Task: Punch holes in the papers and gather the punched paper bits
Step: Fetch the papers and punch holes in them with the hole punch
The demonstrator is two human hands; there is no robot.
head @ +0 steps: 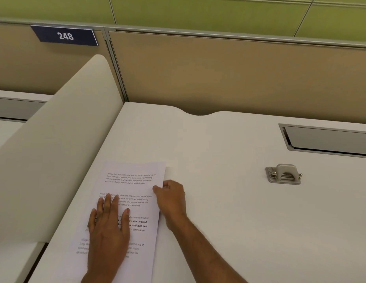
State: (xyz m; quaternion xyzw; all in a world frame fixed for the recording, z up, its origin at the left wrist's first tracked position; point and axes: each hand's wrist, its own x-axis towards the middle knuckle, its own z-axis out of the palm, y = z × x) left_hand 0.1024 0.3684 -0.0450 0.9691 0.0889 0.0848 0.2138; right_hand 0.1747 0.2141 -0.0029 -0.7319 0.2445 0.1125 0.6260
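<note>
A stack of printed white papers (135,180) lies at the left of the white desk (229,211). My left hand (108,227) rests flat on the top sheet, fingers spread. At the papers' right edge my right hand (170,198) pinches the sheets, thumb on top and fingers curled beneath. A grey metal hole punch (284,174) stands on the desk far to the right, apart from both hands. No punched paper bits are visible.
A curved white side divider (61,150) rises just left of the papers. A tan partition (218,74) backs the desk, with a blue "248" sign (64,36). A grey recessed cable tray (329,139) is set in the desk at the far right.
</note>
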